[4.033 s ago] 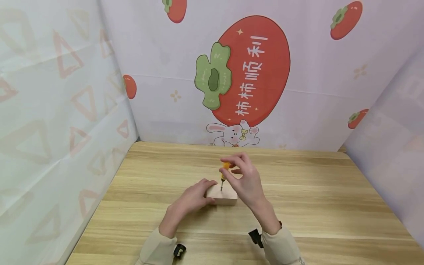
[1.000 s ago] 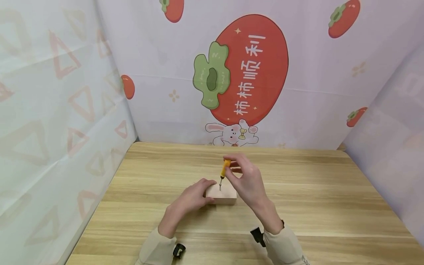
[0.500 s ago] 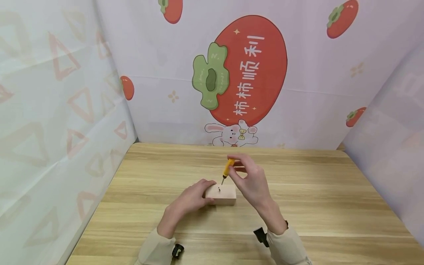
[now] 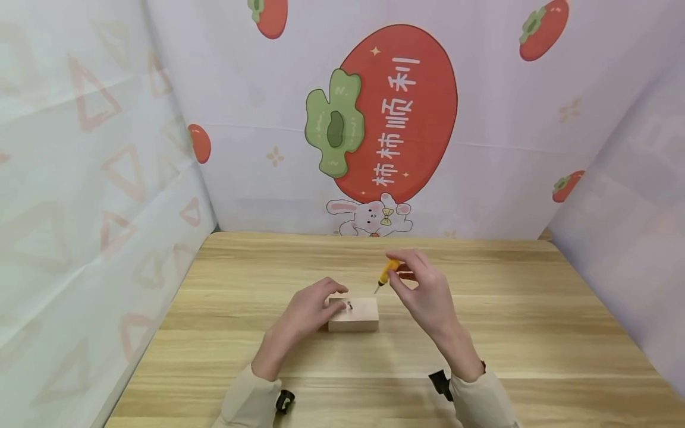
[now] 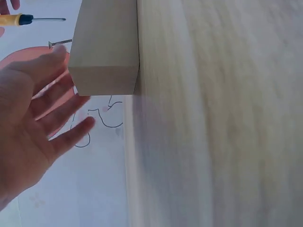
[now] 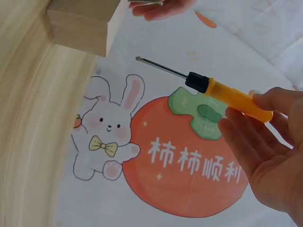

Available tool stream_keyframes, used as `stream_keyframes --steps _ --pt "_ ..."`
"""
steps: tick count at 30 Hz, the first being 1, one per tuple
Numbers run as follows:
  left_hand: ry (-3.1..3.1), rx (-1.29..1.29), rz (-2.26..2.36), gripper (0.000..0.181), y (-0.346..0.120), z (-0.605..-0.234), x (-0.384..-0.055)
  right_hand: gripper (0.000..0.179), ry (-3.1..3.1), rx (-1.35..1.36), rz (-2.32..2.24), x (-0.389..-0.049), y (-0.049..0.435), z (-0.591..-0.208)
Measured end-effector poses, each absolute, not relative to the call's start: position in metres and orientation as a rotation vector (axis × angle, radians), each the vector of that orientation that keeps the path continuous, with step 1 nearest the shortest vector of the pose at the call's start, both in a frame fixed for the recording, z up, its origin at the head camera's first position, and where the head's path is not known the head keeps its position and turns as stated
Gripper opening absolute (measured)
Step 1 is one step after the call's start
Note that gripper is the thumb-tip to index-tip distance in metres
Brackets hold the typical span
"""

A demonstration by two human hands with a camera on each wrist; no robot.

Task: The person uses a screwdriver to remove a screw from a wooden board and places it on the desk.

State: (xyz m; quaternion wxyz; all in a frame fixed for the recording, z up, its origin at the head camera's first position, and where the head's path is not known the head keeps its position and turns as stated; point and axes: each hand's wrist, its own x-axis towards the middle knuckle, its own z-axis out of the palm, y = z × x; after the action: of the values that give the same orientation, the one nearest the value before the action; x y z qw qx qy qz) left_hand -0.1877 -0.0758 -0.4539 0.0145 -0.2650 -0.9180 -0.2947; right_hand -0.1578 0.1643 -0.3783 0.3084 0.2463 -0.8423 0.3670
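A pale wooden block lies on the table, with a metal screw standing partly out of its top face. My right hand pinches a yellow-handled screwdriver between thumb and fingers. Its shaft angles down to the left, and the tip is clear of screw and block, off to the right. Over the block's left end is my left hand, its fingers loosely extended. The thumb is right by the screw; whether it touches cannot be made out. In the left wrist view the other fingers lie beyond the block.
The wood-grain table extends around the block on all sides. Behind it hangs a printed cloth with persimmons and a rabbit, and another cloth borders the left side. Black wrist straps sit at both sleeves.
The right hand has lifted the screwdriver off the screw and carried it to the right. My left hand has let go of the block's end and moved up over its top, beside the screw.
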Motion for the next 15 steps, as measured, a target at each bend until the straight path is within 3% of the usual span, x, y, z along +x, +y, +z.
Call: stream_keyframes --steps 6,15 --pt "-2.692 -0.917 -0.825 0.017 -0.073 -0.452 -0.191 0.035 -2.243 0.628 0.91 -0.159 0.177 -0.39" --pt "-2.596 -1.105 -0.664 0.011 -0.072 -0.449 -0.191 0.032 -2.318 0.589 0.766 -0.155 0.192 -0.401"
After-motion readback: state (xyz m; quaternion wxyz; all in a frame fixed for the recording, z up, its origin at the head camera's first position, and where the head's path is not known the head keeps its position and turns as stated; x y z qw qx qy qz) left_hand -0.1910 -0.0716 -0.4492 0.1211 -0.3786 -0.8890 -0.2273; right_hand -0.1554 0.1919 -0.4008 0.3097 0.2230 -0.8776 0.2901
